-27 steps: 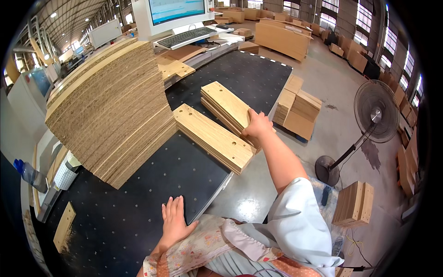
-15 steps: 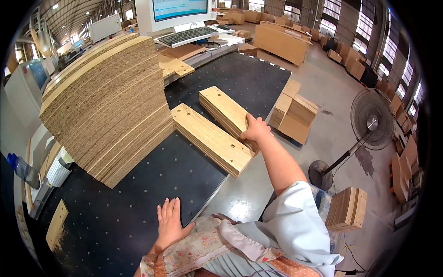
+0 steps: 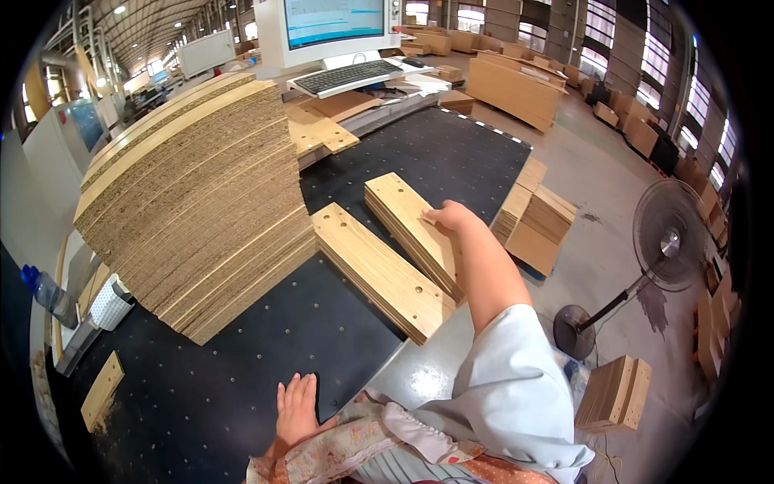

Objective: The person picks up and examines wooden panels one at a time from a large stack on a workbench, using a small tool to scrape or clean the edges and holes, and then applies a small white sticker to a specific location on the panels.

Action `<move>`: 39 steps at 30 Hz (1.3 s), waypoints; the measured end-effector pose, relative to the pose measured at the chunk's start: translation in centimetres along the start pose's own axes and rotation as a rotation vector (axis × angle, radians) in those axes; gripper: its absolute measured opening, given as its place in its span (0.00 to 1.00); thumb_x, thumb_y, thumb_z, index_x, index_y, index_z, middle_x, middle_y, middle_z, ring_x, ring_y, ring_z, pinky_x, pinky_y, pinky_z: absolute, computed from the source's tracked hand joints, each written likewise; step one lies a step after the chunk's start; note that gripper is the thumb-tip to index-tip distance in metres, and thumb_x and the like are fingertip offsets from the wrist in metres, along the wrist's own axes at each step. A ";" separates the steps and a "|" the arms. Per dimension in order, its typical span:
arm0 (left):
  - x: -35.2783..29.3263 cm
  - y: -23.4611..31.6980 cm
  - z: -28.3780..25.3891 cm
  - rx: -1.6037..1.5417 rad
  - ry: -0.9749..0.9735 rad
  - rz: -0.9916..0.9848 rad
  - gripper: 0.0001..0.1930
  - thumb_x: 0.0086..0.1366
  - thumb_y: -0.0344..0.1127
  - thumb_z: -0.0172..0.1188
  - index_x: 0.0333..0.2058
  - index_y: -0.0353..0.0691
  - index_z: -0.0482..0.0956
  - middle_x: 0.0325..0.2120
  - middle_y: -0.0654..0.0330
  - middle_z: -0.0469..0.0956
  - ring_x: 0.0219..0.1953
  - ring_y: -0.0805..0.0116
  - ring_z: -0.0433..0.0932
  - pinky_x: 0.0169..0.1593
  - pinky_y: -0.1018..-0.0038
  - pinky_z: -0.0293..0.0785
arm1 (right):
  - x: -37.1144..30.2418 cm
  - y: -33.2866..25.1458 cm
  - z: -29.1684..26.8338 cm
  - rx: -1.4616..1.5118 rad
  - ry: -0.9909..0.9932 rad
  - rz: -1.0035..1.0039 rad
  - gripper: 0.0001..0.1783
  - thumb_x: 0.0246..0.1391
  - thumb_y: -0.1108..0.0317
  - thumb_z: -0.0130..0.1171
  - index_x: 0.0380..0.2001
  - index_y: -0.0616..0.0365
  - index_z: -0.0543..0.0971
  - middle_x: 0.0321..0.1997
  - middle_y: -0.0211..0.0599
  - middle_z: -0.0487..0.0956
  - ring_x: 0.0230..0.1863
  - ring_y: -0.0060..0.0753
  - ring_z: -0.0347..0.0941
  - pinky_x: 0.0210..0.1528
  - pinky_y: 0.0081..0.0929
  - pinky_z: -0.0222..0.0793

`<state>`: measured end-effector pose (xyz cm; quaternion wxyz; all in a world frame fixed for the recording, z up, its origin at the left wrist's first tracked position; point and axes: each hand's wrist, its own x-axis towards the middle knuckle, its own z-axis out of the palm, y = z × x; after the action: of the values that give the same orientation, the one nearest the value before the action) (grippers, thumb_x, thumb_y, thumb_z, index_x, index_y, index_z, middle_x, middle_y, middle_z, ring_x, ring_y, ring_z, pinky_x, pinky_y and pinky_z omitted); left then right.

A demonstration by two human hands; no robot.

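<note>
Boards pre-drilled with holes lie in two low stacks on the black desk (image 3: 266, 331) at the worker's twelve o'clock, the nearer stack (image 3: 379, 270) with its far end by the tall particleboard pile (image 3: 193, 210) at between ten and eleven. The right hand (image 3: 453, 216) is on the farther stack (image 3: 403, 198), its thumb side showing on the top board; the arm hides the other fingers, so from here I can't say how wide they are set or whether they grip. The left hand (image 3: 298, 410), toward ten, has its fingers out flat on the desktop, holding nothing, a sound brace for a long reach. To my eye, the farther stack calls for pressure spread along its length, with the right fingers covering several layers at once, because a push on the top board alone could slide it off the rest. The gap between the stacks narrows at the near ends, which seem to overhang the desk edge, so I'd keep weight off those ends and watch for knocking corners or pinching fingertips.
</note>
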<state>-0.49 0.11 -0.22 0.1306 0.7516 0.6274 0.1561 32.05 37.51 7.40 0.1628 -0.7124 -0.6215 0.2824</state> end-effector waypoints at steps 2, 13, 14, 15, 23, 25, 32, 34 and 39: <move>-0.3 -0.2 0.1 0.008 0.025 0.009 0.47 0.47 0.53 0.66 0.60 0.32 0.55 0.56 0.48 0.61 0.63 0.48 0.53 0.65 0.48 0.39 | 0.2 -0.5 -0.1 -0.024 -0.074 0.010 0.39 0.45 0.43 0.61 0.50 0.67 0.73 0.54 0.52 0.73 0.54 0.45 0.70 0.55 0.35 0.62; -0.2 -0.4 1.6 0.028 0.073 -0.026 0.46 0.47 0.62 0.62 0.56 0.32 0.62 0.54 0.51 0.65 0.62 0.52 0.57 0.64 0.48 0.42 | 0.1 -0.3 -0.3 0.000 -0.218 -0.017 0.32 0.48 0.44 0.60 0.44 0.63 0.79 0.46 0.47 0.78 0.45 0.42 0.75 0.51 0.36 0.64; -0.1 -0.2 1.4 0.017 0.070 -0.030 0.46 0.47 0.61 0.62 0.56 0.32 0.62 0.54 0.50 0.65 0.62 0.52 0.57 0.65 0.48 0.42 | 0.2 -0.3 -0.3 -0.003 -0.224 -0.027 0.32 0.48 0.44 0.60 0.44 0.63 0.78 0.46 0.46 0.78 0.46 0.42 0.74 0.51 0.36 0.64; -0.1 -0.1 1.2 0.009 0.066 -0.037 0.45 0.47 0.61 0.62 0.56 0.31 0.62 0.54 0.50 0.65 0.62 0.52 0.57 0.65 0.48 0.42 | 0.3 -0.4 -0.1 -0.002 -0.234 -0.039 0.33 0.48 0.44 0.60 0.45 0.63 0.78 0.46 0.46 0.78 0.46 0.42 0.74 0.51 0.36 0.64; -0.1 0.1 0.5 0.027 0.020 -0.047 0.45 0.46 0.58 0.64 0.56 0.31 0.61 0.54 0.49 0.65 0.62 0.51 0.57 0.65 0.48 0.41 | -0.7 -1.5 1.4 -0.003 -0.340 -0.155 0.34 0.50 0.44 0.58 0.49 0.64 0.75 0.52 0.49 0.75 0.51 0.46 0.72 0.52 0.38 0.64; 0.0 0.2 0.4 0.028 0.019 -0.037 0.45 0.46 0.57 0.65 0.56 0.31 0.61 0.54 0.49 0.65 0.62 0.51 0.56 0.65 0.48 0.41 | -0.6 -1.8 1.5 -0.092 -0.307 -0.180 0.38 0.48 0.43 0.59 0.52 0.63 0.71 0.53 0.50 0.73 0.53 0.46 0.70 0.54 0.38 0.64; 0.0 0.5 0.0 0.014 0.026 -0.010 0.43 0.47 0.50 0.66 0.58 0.32 0.59 0.56 0.49 0.63 0.63 0.51 0.55 0.65 0.49 0.40 | -3.9 -4.7 3.3 -0.406 -0.048 -0.289 0.53 0.33 0.38 0.66 0.59 0.59 0.62 0.56 0.50 0.70 0.56 0.50 0.67 0.58 0.41 0.62; -0.4 0.8 -0.6 -0.008 0.024 -0.026 0.43 0.48 0.48 0.66 0.58 0.33 0.59 0.56 0.50 0.62 0.63 0.52 0.54 0.65 0.49 0.40 | -4.9 -6.1 4.0 -0.427 -0.014 -0.276 0.48 0.32 0.44 0.68 0.56 0.59 0.66 0.55 0.49 0.70 0.55 0.50 0.68 0.56 0.41 0.65; 0.6 0.8 -0.1 -0.074 0.031 0.013 0.42 0.49 0.47 0.64 0.60 0.37 0.57 0.58 0.51 0.61 0.64 0.54 0.54 0.66 0.52 0.41 | -5.5 -5.1 3.0 -0.306 0.069 -0.193 0.37 0.27 0.55 0.69 0.46 0.58 0.73 0.46 0.47 0.76 0.49 0.46 0.72 0.51 0.38 0.69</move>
<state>0.34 0.57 0.23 0.1479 0.7477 0.6183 0.1917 25.80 32.71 9.14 0.1002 -0.6751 -0.7168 0.1430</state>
